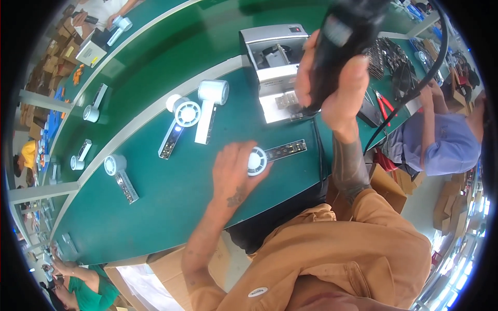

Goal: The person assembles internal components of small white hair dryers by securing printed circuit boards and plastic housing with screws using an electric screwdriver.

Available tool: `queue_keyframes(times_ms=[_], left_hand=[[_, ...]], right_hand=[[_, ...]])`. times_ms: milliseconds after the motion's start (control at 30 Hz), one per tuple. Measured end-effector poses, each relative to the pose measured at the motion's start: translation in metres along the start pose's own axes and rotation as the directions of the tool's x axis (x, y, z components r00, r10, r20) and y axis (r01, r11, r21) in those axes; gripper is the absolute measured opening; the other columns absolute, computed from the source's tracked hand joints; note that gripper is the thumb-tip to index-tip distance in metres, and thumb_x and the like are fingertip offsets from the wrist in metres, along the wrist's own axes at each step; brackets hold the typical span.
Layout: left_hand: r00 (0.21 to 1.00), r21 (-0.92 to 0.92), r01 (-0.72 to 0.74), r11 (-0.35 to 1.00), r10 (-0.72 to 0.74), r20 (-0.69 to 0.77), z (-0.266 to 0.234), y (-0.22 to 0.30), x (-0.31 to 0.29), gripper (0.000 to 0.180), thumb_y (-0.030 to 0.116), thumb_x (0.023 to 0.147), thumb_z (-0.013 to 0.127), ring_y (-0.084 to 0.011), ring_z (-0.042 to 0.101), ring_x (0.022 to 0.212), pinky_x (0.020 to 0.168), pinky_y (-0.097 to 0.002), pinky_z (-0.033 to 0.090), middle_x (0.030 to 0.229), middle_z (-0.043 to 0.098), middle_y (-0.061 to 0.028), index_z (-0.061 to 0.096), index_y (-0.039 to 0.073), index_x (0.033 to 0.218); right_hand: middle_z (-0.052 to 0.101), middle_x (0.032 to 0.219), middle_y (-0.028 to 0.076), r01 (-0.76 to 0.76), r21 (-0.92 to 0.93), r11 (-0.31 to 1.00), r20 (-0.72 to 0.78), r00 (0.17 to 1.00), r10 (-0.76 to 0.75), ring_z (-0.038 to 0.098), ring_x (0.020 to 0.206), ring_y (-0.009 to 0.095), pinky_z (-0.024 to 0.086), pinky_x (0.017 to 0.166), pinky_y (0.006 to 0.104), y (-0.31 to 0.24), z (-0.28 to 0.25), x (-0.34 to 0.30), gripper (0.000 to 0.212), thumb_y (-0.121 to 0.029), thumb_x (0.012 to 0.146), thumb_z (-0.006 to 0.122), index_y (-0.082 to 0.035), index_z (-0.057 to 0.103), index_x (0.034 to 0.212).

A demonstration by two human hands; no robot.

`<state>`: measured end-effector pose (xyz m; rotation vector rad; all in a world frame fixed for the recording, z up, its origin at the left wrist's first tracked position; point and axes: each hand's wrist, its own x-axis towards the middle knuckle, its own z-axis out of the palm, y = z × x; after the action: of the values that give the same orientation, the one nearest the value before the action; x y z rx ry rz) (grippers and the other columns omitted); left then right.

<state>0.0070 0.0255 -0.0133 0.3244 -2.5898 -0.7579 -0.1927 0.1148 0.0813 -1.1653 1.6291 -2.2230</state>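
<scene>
My left hand (231,168) is closed around the round head of a small handheld fan (257,161). The fan lies on the green bench, its handle pointing right with the circuit board exposed. Raised over the bench, my right hand (346,96) grips a black corded electric screwdriver (348,39). Its lower end is beside a silver bench machine with an open top (275,39), and my fingers hide the tip. Two more fans, one pale blue (212,92) and one with a lit board (187,114), lie beyond my left hand.
Another open-handled fan (115,166) lies at the left. Past a metal rail, a green belt (148,46) carries more fans. Red-handled pliers (384,106) and a heap of dark parts (397,62) sit at the right. A black cable (415,93) hangs there; co-workers sit around.
</scene>
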Motion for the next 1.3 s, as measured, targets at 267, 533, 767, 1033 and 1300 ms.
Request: queue_keyframes(times_ms=[267, 533, 767, 1033, 1300], left_hand=[[0.999, -0.007, -0.037, 0.999, 0.037, -0.016, -0.001, -0.003, 0.002, 0.047, 0.019, 0.071, 0.083, -0.0303, 0.058, 0.086, 0.072, -0.0392, 0.045, 0.095, 0.058, -0.0104, 0.06, 0.006, 0.11], [0.999, -0.029, -0.019, 0.999, 0.02, 0.036, 0.001, -0.003, 0.001, 0.051, 0.019, 0.07, 0.083, -0.0302, 0.058, 0.088, 0.073, -0.0399, 0.045, 0.097, 0.058, -0.0104, 0.06, 0.006, 0.112], [0.999, -0.016, -0.037, 0.999, 0.038, 0.015, 0.0, -0.002, -0.001, 0.051, 0.019, 0.069, 0.084, -0.0299, 0.058, 0.089, 0.074, -0.04, 0.045, 0.098, 0.058, -0.0098, 0.06, 0.006, 0.112], [0.999, -0.028, -0.041, 0.999, 0.041, 0.017, -0.008, -0.003, 0.003, 0.054, 0.018, 0.067, 0.084, -0.0303, 0.059, 0.094, 0.077, -0.0402, 0.046, 0.101, 0.059, -0.0098, 0.06, 0.006, 0.114], [0.998, -0.074, -0.043, 0.996, 0.045, 0.036, 0.007, -0.013, -0.015, 0.057, 0.014, 0.065, 0.086, -0.0332, 0.061, 0.098, 0.082, -0.0429, 0.048, 0.106, 0.062, -0.0135, 0.062, 0.007, 0.116]], right_hand=[[0.048, 0.062, 0.007, -0.186, 0.49, 0.851, 0.254, 0.965, 0.065, 0.044, 0.042, 0.015, 0.038, 0.039, 0.0292, -0.007, 0.013, -0.025, 0.097, -0.083, 0.087, 0.023, 0.003, 0.034, 0.132], [0.052, 0.059, 0.008, -0.292, 0.344, 0.892, 0.377, 0.913, 0.154, 0.044, 0.04, 0.014, 0.039, 0.039, 0.0275, -0.002, 0.022, -0.034, 0.101, -0.086, 0.083, 0.029, 0.005, 0.039, 0.125], [0.052, 0.059, 0.007, -0.321, 0.234, 0.918, 0.41, 0.888, 0.206, 0.045, 0.042, 0.012, 0.038, 0.041, 0.0259, -0.006, 0.027, -0.038, 0.102, -0.087, 0.082, 0.03, 0.006, 0.039, 0.123], [0.057, 0.065, 0.009, -0.28, 0.47, 0.837, 0.439, 0.897, 0.054, 0.054, 0.052, 0.013, 0.046, 0.049, 0.0256, 0.006, 0.032, -0.048, 0.08, -0.067, 0.09, 0.052, 0.006, 0.041, 0.123], [0.054, 0.072, 0.003, -0.279, 0.538, 0.796, 0.442, 0.897, 0.016, 0.051, 0.056, 0.008, 0.042, 0.048, 0.0253, 0.029, 0.025, -0.065, 0.068, -0.054, 0.096, 0.053, 0.006, 0.044, 0.126]])
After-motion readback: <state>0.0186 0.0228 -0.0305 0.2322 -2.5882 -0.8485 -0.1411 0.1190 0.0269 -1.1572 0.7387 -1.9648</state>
